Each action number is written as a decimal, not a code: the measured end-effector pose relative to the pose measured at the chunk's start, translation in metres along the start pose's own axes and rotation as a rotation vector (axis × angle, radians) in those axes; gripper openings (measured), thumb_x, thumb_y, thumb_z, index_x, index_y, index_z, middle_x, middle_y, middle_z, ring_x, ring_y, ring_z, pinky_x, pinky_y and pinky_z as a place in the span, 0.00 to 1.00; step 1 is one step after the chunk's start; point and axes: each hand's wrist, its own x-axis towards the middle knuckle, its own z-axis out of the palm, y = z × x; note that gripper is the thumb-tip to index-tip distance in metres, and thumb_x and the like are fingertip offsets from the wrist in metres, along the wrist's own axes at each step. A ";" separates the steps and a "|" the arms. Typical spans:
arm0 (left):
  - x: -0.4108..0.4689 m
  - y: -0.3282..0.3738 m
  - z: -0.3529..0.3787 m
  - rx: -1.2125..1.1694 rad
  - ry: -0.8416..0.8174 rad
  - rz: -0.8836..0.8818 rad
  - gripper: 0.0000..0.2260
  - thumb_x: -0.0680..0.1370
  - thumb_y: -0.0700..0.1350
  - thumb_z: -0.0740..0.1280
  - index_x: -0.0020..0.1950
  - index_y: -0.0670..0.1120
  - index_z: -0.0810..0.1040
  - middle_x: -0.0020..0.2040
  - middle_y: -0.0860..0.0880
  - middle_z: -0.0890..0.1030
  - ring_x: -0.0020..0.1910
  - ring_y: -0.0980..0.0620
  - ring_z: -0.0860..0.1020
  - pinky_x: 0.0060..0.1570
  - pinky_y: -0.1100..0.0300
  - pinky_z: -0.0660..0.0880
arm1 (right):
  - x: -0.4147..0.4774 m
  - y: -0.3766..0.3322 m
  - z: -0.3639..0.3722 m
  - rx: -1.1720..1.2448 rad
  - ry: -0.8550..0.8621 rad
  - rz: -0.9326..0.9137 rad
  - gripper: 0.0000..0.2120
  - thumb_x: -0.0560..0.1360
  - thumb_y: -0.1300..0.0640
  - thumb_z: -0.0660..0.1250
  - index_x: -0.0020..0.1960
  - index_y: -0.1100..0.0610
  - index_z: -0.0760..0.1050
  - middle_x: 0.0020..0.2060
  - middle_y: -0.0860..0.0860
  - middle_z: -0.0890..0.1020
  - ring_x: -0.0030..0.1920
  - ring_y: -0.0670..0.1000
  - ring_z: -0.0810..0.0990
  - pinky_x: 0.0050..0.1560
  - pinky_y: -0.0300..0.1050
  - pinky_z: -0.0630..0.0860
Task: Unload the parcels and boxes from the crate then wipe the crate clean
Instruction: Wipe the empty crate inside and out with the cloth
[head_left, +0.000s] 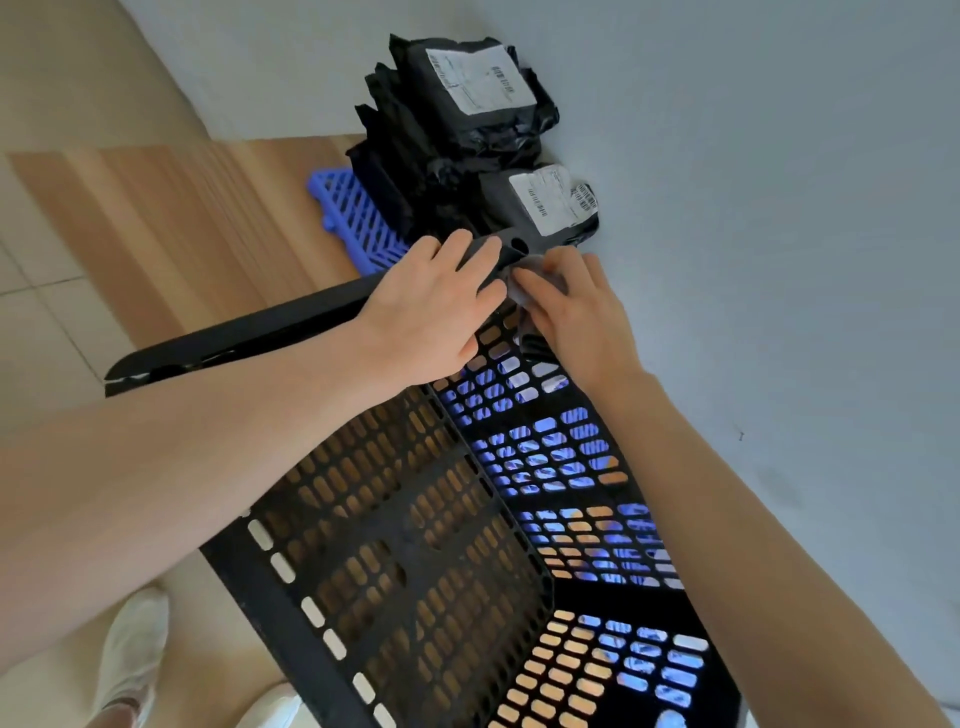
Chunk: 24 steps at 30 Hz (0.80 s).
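A black perforated plastic crate (405, 561) fills the lower middle of the view, with nothing inside it. My left hand (431, 306) grips the crate's far rim near its corner, fingers curled over the edge. Just to its right, my right hand (576, 306) presses a small grey cloth (524, 283) against the inside of the same corner. Black plastic parcels (457, 130) with white shipping labels are stacked beyond the crate against the wall, on a blue plastic pallet (358, 218).
A pale wall (753, 208) runs close along the crate's right side. Wood-look flooring (171, 218) and pale tiles lie to the left. A white shoe (132, 654) stands at the lower left, beside the crate's near corner.
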 end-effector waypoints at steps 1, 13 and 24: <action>-0.001 0.000 0.000 -0.002 0.001 0.004 0.24 0.79 0.53 0.59 0.72 0.44 0.64 0.77 0.38 0.58 0.72 0.38 0.63 0.60 0.48 0.69 | -0.002 -0.001 0.000 -0.006 0.002 0.006 0.13 0.76 0.62 0.67 0.60 0.58 0.78 0.55 0.58 0.78 0.50 0.59 0.76 0.44 0.49 0.78; -0.004 -0.004 0.002 -0.016 0.052 0.014 0.22 0.76 0.49 0.64 0.68 0.41 0.72 0.75 0.36 0.63 0.69 0.35 0.67 0.55 0.44 0.71 | -0.180 0.025 -0.040 -0.013 -0.135 0.058 0.25 0.71 0.63 0.73 0.67 0.56 0.75 0.62 0.57 0.71 0.56 0.60 0.73 0.43 0.51 0.80; -0.005 -0.006 0.002 -0.033 0.046 0.069 0.22 0.71 0.44 0.71 0.62 0.36 0.76 0.71 0.32 0.67 0.64 0.31 0.69 0.47 0.39 0.73 | -0.321 0.037 -0.092 -0.027 -0.317 0.136 0.29 0.64 0.65 0.79 0.64 0.59 0.78 0.60 0.59 0.77 0.55 0.59 0.75 0.45 0.52 0.81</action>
